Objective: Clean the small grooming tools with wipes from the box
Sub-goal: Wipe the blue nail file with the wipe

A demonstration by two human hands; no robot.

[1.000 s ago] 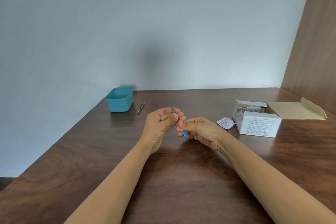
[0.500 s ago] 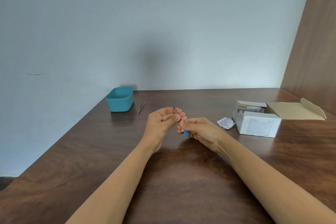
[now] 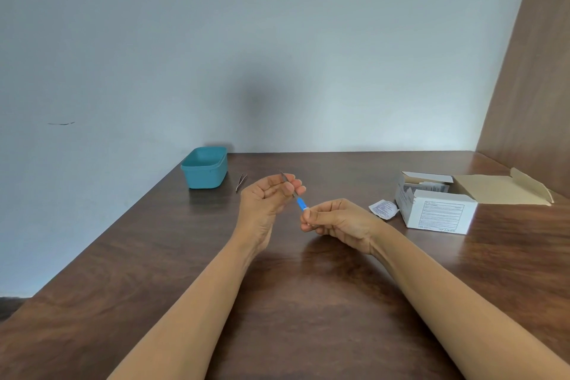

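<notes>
Soft, even daylight is filling the scene I am monitoring, with the pale wall (image 3: 370, 55) glowing brightest toward its lower right and greying off to the left. A blurred dark shadow is hanging at its centre. Pale glare is streaking the wooden table (image 3: 509, 271) on the right, and the teal tub (image 3: 205, 167) is throwing a dim reflection. The wide lens is splaying the table's edges, and print on the box (image 3: 441, 214) is smearing beyond reading.

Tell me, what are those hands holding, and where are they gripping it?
One small tool with a blue handle: the right hand pinches the handle's end, the left hand grips its thin metal shaft.
</notes>
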